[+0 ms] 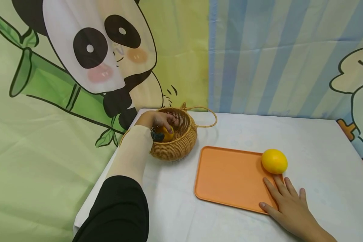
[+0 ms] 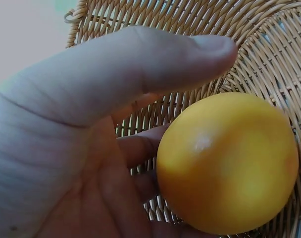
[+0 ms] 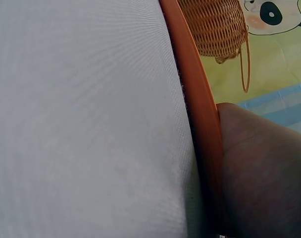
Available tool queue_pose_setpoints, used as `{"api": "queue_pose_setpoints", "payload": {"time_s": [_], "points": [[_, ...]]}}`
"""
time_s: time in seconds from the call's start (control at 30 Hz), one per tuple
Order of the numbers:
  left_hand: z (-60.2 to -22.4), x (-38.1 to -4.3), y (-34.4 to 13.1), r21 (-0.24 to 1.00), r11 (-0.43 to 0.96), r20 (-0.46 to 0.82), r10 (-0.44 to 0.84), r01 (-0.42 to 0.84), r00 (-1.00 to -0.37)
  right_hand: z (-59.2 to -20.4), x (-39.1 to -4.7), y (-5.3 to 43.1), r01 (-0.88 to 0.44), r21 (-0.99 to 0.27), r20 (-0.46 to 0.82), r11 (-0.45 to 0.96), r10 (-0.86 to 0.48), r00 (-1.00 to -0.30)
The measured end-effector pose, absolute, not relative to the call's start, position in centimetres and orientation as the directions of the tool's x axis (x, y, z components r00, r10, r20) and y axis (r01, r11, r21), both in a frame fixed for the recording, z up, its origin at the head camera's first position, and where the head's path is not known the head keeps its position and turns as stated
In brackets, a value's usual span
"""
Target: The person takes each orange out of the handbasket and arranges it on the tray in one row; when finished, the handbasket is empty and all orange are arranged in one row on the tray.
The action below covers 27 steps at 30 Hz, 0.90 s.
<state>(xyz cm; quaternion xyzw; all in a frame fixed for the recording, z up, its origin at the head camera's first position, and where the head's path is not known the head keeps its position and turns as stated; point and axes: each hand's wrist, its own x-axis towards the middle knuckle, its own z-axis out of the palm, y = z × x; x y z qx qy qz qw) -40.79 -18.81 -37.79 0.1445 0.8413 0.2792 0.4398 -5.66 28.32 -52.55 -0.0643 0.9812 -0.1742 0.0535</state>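
A wicker basket (image 1: 173, 149) stands at the back left of the table. My left hand (image 1: 161, 120) reaches down inside it, around a round yellow-orange fruit (image 2: 227, 163). In the left wrist view its thumb is straight and apart from the fruit, and the other fingers pass partly hidden behind it. An orange rectangular tray (image 1: 230, 178) lies to the right of the basket. At the tray's far right corner sits a smooth yellow fruit (image 1: 274, 161). My right hand (image 1: 290, 208) rests with spread fingers over the tray's right edge, the fingertips just in front of this fruit.
The basket's looped handle (image 1: 214, 117) sticks out to the right. A white cloth (image 1: 175, 205) covers the table. Printed curtains (image 1: 245, 57) with a panda and stripes hang right behind the table's back edge.
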Motion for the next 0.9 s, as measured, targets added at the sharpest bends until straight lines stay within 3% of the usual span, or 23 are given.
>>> {"api": "queue_pose_setpoints", "payload": {"time_s": [0.2,0.63,0.9], "points": [[-37.84,-40.69,-18.8,0.554,0.832,-0.692,0.443,-0.026,-0.57,-52.59,-5.66,28.31,-0.111,-0.35,-0.077,0.93,-0.146,-0.986],[-38.29,-40.37,-18.58,0.635,0.759,-0.695,0.483,-0.141,-0.532,-52.6,-5.67,28.33,-0.104,-0.352,-0.08,0.93,-0.141,-0.987],[-38.15,-40.0,-18.61,0.622,0.772,-0.702,0.477,-0.129,-0.529,-52.54,-5.72,28.26,-0.102,-0.353,-0.081,0.93,-0.139,-0.987]]}}
